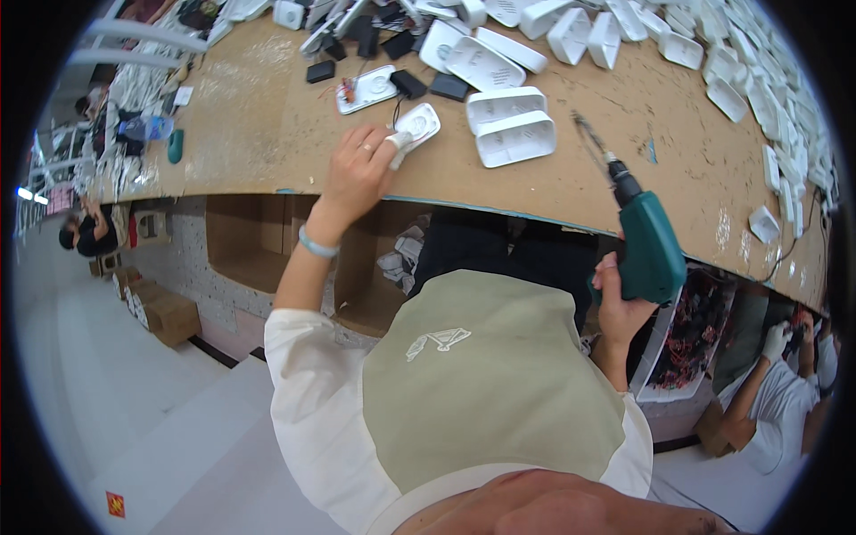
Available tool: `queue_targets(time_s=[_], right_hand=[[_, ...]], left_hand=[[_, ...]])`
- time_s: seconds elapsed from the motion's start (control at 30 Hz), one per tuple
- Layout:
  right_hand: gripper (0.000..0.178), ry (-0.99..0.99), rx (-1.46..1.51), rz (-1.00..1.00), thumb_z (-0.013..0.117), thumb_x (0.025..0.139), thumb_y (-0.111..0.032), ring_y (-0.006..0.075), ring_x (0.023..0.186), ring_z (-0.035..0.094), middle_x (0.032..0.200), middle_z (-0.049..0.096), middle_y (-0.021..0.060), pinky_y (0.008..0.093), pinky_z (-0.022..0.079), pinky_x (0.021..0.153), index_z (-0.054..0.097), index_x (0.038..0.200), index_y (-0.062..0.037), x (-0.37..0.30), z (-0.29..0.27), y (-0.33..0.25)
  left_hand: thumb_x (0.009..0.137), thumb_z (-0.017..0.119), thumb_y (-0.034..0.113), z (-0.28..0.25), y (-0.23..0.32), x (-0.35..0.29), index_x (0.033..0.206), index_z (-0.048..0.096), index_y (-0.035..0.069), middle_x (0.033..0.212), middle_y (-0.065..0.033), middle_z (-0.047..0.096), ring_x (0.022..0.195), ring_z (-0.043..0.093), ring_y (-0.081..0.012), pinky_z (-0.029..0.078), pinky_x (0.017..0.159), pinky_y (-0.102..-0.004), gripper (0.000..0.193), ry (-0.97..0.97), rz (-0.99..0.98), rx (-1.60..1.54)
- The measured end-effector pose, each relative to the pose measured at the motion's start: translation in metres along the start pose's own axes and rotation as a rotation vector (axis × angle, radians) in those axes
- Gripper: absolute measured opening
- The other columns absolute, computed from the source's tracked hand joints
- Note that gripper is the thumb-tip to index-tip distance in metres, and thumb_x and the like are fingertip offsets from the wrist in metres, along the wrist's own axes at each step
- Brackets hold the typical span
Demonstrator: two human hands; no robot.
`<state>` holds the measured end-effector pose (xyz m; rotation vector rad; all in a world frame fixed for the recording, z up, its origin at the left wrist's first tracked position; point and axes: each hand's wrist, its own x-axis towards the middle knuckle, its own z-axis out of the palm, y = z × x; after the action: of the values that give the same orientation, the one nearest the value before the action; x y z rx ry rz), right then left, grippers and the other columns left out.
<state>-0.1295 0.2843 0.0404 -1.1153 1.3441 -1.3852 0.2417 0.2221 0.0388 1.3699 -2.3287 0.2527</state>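
Right hand (621, 310): fingers are wrapping round the grip of the green drill (655, 245), which is pointing its bit away over the table (267, 98). Left of the drill, the left hand (358, 174) is grasping a white panel (423, 125), just past the table's near edge. Open cartons (245, 227) are standing under the table, well left of the drill; a tub (682, 393) of red and black bits is sitting below and right of it.

Table is showing brown, scuffed board, with glossy patches right of the drill and a blue scrap (652, 150) beside its bit. Two trays (515, 140) are lying together left of the bit; farther left, black blocks (448, 86) and another panel. Beyond the drill, white shells (740, 67) are crowding the far side.

Room: right of the drill, past the tub, a co-worker (780, 415) is wearing a pale glove. Far left of it, a dark-topped person (102, 234) is showing near stacked boxes (168, 312); a lamp (32, 194) is glowing.
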Motion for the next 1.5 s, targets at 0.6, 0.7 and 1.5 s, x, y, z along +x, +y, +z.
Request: queue_targets(time_s=[0.6,0.7,1.5], right_hand=[[0.017,-0.425,-0.228,-0.103,0.069,0.079,0.005,0.0166,0.062,0.060,0.082,0.063,0.0108,0.0260,0.049,0.061,0.066,0.094,0.0012,0.022,-0.012,0.043],[0.017,-0.441,-0.241,-0.104,0.069,0.079,0.004,0.0173,0.062,0.060,0.081,0.063,0.0104,0.0260,0.049,0.062,0.065,0.095,0.0008,0.025,-0.010,0.043],[0.022,-0.476,-0.275,-0.158,0.068,0.079,0.005,0.0173,0.067,0.064,0.082,0.065,0.0099,0.0261,0.051,0.067,0.063,0.101,0.0011,0.029,-0.003,0.034]], left_hand=[[0.077,0.076,0.008,0.051,0.128,0.047,0.089,0.070,0.002,0.118,-0.0135,0.061,0.106,0.051,-0.0338,0.041,0.090,-0.0452,0.014,0.148,-0.426,0.054],[0.077,0.076,0.009,0.055,0.127,0.047,0.088,0.070,0.003,0.121,-0.0127,0.062,0.107,0.052,-0.0335,0.041,0.089,-0.0455,0.014,0.142,-0.424,0.070],[0.073,0.074,0.007,0.062,0.126,0.047,0.086,0.066,0.005,0.124,-0.0087,0.061,0.111,0.052,-0.0312,0.034,0.092,-0.0468,0.015,0.140,-0.443,0.117]])
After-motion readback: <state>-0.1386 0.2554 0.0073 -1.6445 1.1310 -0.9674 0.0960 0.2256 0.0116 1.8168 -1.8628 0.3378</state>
